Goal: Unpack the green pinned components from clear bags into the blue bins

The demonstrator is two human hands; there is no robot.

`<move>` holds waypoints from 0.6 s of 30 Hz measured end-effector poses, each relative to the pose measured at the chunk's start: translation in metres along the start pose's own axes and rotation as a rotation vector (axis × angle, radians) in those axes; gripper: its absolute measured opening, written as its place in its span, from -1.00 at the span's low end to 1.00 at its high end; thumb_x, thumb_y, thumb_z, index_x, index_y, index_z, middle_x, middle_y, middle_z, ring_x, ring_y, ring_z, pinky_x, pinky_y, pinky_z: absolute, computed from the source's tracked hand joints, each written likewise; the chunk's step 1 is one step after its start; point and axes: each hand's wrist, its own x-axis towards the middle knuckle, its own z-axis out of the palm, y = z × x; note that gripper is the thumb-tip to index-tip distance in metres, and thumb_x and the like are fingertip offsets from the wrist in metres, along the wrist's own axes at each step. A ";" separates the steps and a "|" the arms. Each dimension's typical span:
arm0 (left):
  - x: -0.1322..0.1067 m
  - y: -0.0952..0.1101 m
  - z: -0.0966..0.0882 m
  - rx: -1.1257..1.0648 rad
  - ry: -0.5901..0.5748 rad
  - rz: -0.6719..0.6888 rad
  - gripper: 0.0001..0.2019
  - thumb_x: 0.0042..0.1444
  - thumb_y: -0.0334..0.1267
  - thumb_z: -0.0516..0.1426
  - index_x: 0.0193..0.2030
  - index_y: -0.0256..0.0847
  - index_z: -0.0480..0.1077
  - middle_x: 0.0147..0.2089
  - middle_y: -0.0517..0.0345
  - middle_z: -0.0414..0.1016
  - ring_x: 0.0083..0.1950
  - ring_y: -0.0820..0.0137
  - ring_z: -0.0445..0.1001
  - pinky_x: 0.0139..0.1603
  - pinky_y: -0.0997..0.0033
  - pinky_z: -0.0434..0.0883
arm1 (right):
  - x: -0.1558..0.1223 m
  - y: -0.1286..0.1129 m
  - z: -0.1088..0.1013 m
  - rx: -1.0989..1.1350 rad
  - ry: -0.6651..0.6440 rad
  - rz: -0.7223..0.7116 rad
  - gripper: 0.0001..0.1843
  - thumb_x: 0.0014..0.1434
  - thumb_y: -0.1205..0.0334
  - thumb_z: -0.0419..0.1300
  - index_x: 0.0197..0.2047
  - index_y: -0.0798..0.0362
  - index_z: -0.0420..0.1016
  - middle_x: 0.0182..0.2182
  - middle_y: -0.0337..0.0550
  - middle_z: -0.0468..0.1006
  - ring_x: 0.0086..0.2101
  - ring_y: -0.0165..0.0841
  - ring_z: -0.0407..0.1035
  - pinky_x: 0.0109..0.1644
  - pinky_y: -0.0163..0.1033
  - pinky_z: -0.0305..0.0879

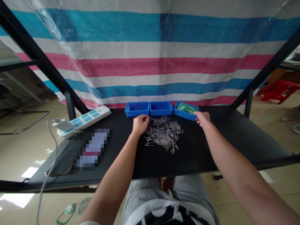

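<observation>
While the left hand [140, 124] sits curled by the upper-left edge of the pile, the right hand [203, 118] is well apart from it, fingers clamped on the near right corner of the right blue bin [184, 116]. Can't really tell if the left one's got anything pinched. That bin's angled a bit and has green packets [186, 107] in it; the left bin [137, 114] and middle bin [161, 112] stand side by side next to it. The pile's basically loose metal pins [172, 135] mixed with little clear bags [175, 126], spread on the black table [234, 137] in front of the bins. Off left there's a white power strip [93, 116].
</observation>
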 end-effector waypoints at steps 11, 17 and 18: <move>-0.006 0.027 -0.005 -0.083 0.007 -0.013 -0.74 0.10 -0.16 0.09 -0.34 -0.27 0.55 -0.44 0.13 0.55 -0.40 0.41 0.45 -0.30 0.46 0.32 | -0.037 -0.039 -0.011 0.326 0.094 -0.094 -0.84 -0.20 0.40 0.14 -0.62 0.02 0.20 -0.84 -0.46 0.11 -0.82 -0.53 0.04 -0.81 -0.38 0.13; -0.005 0.029 0.001 -0.531 -0.011 -0.080 -0.63 0.07 0.01 0.14 -0.21 -0.29 0.50 -0.30 0.07 0.57 -0.30 0.40 0.47 -0.28 0.46 0.37 | -0.064 -0.048 0.002 0.494 -0.164 -0.266 -0.80 -0.32 0.42 0.17 -0.67 0.02 0.17 -0.82 -0.47 0.13 -0.83 -0.59 -0.05 -0.87 -0.42 -0.05; -0.004 0.028 0.002 -0.611 -0.021 -0.099 -0.60 0.06 0.03 0.14 -0.17 -0.29 0.49 -0.26 0.06 0.58 -0.28 0.40 0.47 -0.27 0.45 0.38 | -0.067 -0.046 0.006 0.489 -0.209 -0.271 -0.81 -0.33 0.42 0.18 -0.66 0.03 0.20 -0.81 -0.47 0.15 -0.82 -0.60 -0.06 -0.87 -0.42 -0.05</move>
